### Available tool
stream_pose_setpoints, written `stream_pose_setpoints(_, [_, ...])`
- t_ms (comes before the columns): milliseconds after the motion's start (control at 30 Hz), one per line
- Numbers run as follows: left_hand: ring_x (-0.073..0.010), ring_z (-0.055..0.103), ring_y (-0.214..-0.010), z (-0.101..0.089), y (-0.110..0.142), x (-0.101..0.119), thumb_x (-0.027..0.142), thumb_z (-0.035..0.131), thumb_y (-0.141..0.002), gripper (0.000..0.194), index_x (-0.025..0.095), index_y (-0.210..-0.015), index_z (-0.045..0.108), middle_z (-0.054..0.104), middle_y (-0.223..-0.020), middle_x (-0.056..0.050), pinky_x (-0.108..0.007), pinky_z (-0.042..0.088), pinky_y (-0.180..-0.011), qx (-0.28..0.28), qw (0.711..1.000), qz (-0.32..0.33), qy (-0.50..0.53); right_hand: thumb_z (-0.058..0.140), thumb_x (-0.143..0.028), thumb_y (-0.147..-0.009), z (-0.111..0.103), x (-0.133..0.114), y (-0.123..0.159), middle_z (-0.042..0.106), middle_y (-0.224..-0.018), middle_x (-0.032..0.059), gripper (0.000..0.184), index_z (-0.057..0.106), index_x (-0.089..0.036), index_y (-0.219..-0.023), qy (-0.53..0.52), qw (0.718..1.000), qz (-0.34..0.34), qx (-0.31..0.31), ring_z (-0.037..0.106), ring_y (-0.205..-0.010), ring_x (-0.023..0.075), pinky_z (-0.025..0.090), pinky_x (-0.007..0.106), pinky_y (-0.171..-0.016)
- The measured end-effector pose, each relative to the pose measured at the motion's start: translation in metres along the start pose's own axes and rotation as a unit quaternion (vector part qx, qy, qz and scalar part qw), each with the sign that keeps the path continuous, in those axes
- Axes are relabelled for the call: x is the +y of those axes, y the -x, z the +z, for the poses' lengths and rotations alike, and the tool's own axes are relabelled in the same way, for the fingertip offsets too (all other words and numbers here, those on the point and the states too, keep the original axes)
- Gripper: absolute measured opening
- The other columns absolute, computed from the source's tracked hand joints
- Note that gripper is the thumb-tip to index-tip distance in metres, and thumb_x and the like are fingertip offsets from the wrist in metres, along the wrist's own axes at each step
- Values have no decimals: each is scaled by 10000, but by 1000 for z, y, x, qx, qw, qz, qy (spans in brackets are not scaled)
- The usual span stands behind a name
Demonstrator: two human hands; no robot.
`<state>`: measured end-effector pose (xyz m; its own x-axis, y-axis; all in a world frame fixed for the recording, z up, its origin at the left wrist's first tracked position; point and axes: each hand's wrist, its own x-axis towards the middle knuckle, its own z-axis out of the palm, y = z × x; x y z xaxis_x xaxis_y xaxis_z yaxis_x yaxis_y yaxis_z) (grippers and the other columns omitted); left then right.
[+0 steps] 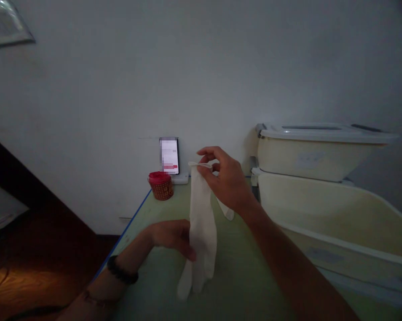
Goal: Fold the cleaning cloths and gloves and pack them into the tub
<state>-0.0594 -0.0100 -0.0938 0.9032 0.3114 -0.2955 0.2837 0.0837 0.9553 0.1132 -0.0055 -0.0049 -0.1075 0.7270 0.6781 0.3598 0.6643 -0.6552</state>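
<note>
A long white glove (202, 209) hangs upright over the table, its cuff at the top and its finger ends drooping at the bottom. My right hand (224, 174) pinches the cuff edge between thumb and fingers. Lower down, my left hand (174, 238) holds the glove from the left side; its thumb lies on the front and its other fingers are hidden behind the fabric. Behind my right wrist, the tip of another white piece of cloth (226, 210) shows on the table, mostly covered.
The green table (147, 267) has a blue edge on the left. At its back stand a woven red container (161, 186) and a phone (170, 156) propped upright by the wall. Stacked cream bins (316, 156) fill the right side, the lower one open-fronted.
</note>
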Motion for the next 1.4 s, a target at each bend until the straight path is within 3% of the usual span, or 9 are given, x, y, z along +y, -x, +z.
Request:
stream_pose_setpoints(233, [-246,514,-1114,-6,2,27,275,631,-755,458,174,-1184,505,576,-1197,-98,-404,391,-946,134,987,36,-81,573,-138,-750,-5,-1,-3,560,-839,-9,252,549,-163,-999,-88,996,30,-15,563,-662,79,475,209,-582])
stream_pose_setpoints(333, [-268,534,-1092,10,3,29,277,578,-801,492,194,-1265,438,585,-1186,-112,-418,434,-886,84,994,2,-72,583,-131,-741,-9,-5,-4,562,-838,0,237,557,-155,-976,-94,995,27,21,569,-740,93,476,200,-599])
stream_pose_setpoints(467, [-258,587,-1027,27,7,11,242,560,-820,546,250,-1319,339,560,-1226,-102,-438,464,-833,-12,994,43,95,562,-128,-749,-6,-1,-2,572,-848,9,242,550,-156,-989,-56,998,5,41,566,-727,99,470,218,-613])
stream_pose_setpoints(567, [-233,589,-1024,27,12,-7,210,596,-794,577,238,-1312,342,586,-1195,-90,-445,428,-885,0,986,57,155,522,-122,-760,11,16,2,583,-844,10,242,541,-166,-997,-2,1000,9,-3,556,-670,101,461,246,-633])
stream_pose_setpoints(733, [-229,541,-1072,17,14,-20,296,604,-777,400,172,-1150,526,614,-1144,-80,-400,365,-960,85,995,2,54,476,-75,-731,45,53,8,598,-850,58,215,556,-149,-916,58,997,41,-27,560,-752,145,442,302,-725])
stream_pose_setpoints(900, [-237,545,-1033,18,10,-13,408,485,-831,353,142,-1046,574,621,-1092,-86,-358,388,-921,129,988,-52,-69,468,-78,-726,53,71,10,601,-869,66,225,556,-148,-921,71,995,58,-33,555,-793,155,426,315,-781])
stream_pose_setpoints(1033, [-226,440,-1154,18,7,-5,412,417,-859,436,145,-1201,457,509,-1238,-93,-339,300,-991,247,952,-57,-169,478,-88,-728,51,79,9,603,-875,72,223,559,-140,-929,81,993,74,-38,556,-794,156,423,315,-788])
stream_pose_setpoints(1200, [-232,535,-940,9,5,-13,496,308,-867,478,120,-965,586,598,-977,-101,-365,376,-886,360,874,-67,-318,484,-89,-734,56,99,15,598,-889,60,217,558,-158,-926,92,990,98,-33,555,-815,158,425,328,-791])
stream_pose_setpoints(1400, [-240,538,-865,-18,-15,-31,474,353,-845,523,61,-1129,498,594,-906,-128,-369,406,-794,464,803,-53,-370,553,-144,-779,71,125,32,597,-878,40,119,570,-132,-896,83,989,119,-28,562,-828,163,443,365,-780])
